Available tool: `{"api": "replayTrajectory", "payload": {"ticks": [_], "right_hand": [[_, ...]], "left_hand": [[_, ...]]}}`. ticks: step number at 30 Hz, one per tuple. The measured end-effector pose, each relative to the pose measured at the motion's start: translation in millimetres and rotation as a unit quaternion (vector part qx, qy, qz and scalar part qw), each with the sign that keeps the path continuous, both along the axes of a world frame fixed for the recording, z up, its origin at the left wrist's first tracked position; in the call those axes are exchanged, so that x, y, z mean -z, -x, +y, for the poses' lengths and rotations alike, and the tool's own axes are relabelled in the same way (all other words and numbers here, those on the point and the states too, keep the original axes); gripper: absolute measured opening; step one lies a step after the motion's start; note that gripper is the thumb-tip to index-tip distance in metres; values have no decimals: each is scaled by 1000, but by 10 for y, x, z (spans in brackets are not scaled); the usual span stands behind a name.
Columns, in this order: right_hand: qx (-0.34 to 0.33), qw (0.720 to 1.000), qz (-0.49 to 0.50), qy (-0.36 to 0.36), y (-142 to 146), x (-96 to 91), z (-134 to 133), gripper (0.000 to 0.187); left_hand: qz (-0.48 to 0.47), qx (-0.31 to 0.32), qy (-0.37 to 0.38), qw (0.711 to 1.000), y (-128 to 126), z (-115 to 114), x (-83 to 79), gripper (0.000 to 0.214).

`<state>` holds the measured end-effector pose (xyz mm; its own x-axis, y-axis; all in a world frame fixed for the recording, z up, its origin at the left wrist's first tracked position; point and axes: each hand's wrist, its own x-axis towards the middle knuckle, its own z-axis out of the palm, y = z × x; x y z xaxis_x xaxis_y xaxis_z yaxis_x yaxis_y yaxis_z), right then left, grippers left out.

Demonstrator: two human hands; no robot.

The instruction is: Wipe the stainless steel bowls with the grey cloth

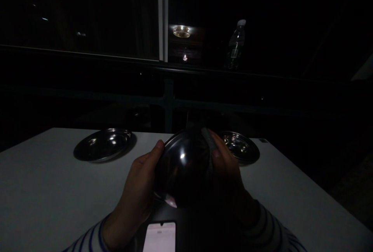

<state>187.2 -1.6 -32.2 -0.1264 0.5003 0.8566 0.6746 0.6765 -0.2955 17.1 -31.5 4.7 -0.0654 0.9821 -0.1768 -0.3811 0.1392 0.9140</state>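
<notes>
A shiny stainless steel bowl (182, 170) is held up over the near middle of the table, tilted on its side. My left hand (141, 180) grips its left rim, thumb on top. Against the bowl's right side, my right hand (229, 170) presses a folded grey cloth (209, 147) with its fingers closed round it. Dim light hides the bowl's lower right part and some of my right fingers.
On the white table (37, 189) a steel plate (103, 145) lies at the back left, and another steel dish (243, 149) sits behind my right hand. A lit phone (160, 238) is below the bowl. Beyond the table, a plastic bottle (236, 46) stands near the dark window.
</notes>
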Motion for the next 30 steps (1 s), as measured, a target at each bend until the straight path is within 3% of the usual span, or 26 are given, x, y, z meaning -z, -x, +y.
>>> {"api": "replayTrajectory", "payload": {"ticks": [7, 13, 20, 24, 30], "right_hand": [[-12, 989, -142, -43, 106, -41, -103, 39], [-62, 997, 7, 37, -40, -39, 31, 40], [-134, 963, 192, 133, -13, 19, 43, 40], [-179, 941, 258, 128, 23, 23, 25, 39], [-172, 947, 256, 86, 54, 35, 0, 39]], "left_hand": [[21, 33, 13, 999, -66, -9, 50, 39], [-52, 34, 28, 998, 18, 27, 7, 29], [-142, -19, 14, 990, 67, 69, -119, 22], [-171, -20, 14, 985, 105, 88, -152, 25], [-221, -16, -1, 975, 149, 138, -134, 27]]}}
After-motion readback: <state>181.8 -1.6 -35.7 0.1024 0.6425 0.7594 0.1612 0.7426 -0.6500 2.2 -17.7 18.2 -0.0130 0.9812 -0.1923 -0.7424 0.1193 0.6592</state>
